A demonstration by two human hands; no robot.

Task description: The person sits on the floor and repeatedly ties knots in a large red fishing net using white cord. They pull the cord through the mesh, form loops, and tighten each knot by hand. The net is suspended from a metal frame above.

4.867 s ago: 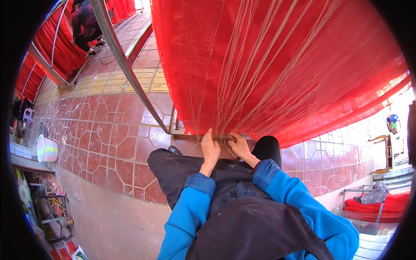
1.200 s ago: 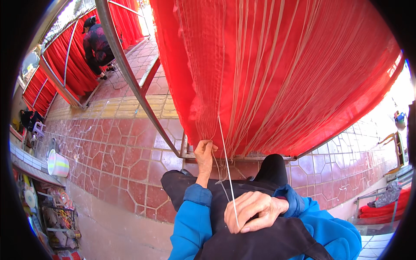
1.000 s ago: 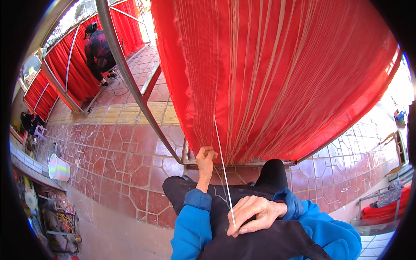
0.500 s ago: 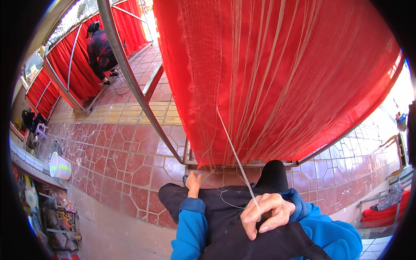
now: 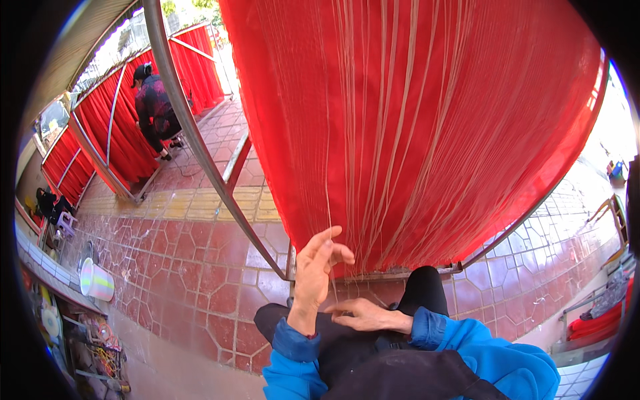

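A large red cloth (image 5: pixel 413 147) hangs in front of me, overlaid with many fine pale threads (image 5: pixel 350 133). My left hand (image 5: pixel 313 277) is raised at its lower left edge, fingers bent and thumb near the index finger. One pale thread comes down to these fingers, which close on it. Lower, over my lap, my right hand (image 5: pixel 365 314) points leftward with its fingers drawn together. A faint strand runs down from my left hand toward it. Whatever the right fingertips hold is too small to make out.
A metal frame (image 5: pixel 190 127) surrounds the cloth. Far left, a person (image 5: pixel 157 107) bends beside more red hangings (image 5: pixel 123 130); another sits farther back. A pale striped bucket (image 5: pixel 97 281) stands on the red tiles (image 5: pixel 193 250). Shelves with tangled cords (image 5: pixel 103 343) are at lower left.
My left hand has risen from beside my knee to the cloth's lower edge. My right hand has moved left and forward; the thick strand that stretched from it to the cloth no longer shows there.
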